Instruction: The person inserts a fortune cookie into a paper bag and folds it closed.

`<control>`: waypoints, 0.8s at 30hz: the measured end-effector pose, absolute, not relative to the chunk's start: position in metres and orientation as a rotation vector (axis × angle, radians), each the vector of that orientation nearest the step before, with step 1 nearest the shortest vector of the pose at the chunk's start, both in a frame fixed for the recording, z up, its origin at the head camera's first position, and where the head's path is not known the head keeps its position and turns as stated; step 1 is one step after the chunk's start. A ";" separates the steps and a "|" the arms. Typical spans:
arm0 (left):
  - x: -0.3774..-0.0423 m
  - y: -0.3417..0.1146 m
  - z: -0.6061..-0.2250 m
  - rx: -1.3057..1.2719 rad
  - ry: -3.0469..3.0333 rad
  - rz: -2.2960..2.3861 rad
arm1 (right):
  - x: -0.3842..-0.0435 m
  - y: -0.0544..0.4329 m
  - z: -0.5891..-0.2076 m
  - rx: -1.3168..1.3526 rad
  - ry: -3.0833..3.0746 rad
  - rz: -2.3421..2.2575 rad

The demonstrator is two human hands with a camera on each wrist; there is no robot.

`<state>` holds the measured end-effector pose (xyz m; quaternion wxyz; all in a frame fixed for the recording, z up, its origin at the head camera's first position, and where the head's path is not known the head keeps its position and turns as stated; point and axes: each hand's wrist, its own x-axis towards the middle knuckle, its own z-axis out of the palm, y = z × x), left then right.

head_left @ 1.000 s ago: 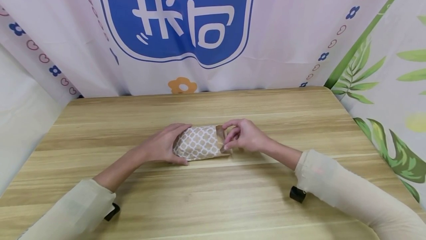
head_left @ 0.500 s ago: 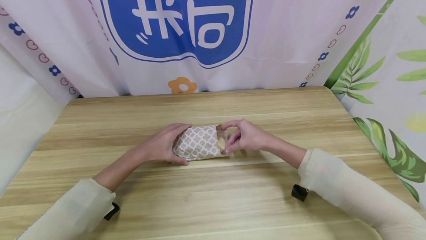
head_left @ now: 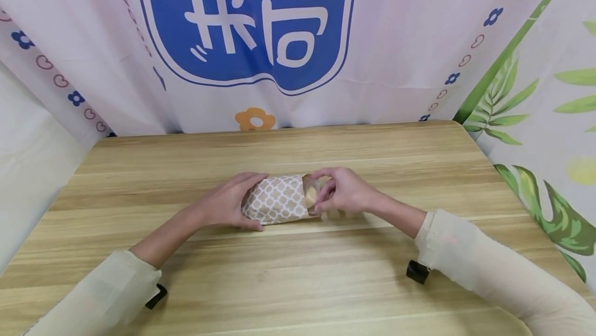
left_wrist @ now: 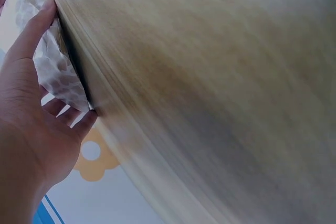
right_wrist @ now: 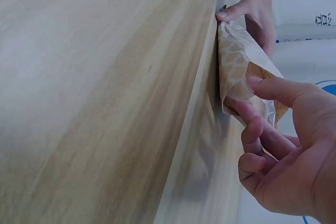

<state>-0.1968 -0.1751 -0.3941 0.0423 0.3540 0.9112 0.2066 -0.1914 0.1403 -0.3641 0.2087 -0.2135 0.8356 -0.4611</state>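
A brown paper bag (head_left: pixel 278 200) with a white lattice print lies on its side on the wooden table (head_left: pixel 288 279). My left hand (head_left: pixel 233 201) grips its left end, thumb on the near side and fingers on the far side. At the bag's mouth, on the right, a clear plastic packet (head_left: pixel 311 191) with something pale yellow in it shows partly. Thumb and fingers of my right hand (right_wrist: pixel 294 145) pinch this packet at the mouth in the right wrist view. Most of the packet is hidden inside the bag.
A curtain (head_left: pixel 396 41) with a blue badge hangs behind the table's far edge. To the right hangs a cloth (head_left: pixel 559 180) with green leaves. Black straps (head_left: pixel 417 272) hang beneath the cream sleeves.
The pale packet has come into view at the bag's mouth, where the brown opening showed before. My right hand shifted only slightly; the left hand and bag stayed in place.
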 end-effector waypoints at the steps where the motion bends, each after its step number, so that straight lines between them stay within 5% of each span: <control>1: -0.197 -0.175 -0.394 1.081 2.789 0.632 | -0.192 0.140 -0.364 -0.606 2.333 -1.277; 24: -0.197 -0.176 -0.393 1.065 2.782 0.641 | -0.190 0.138 -0.374 -0.528 2.181 -1.492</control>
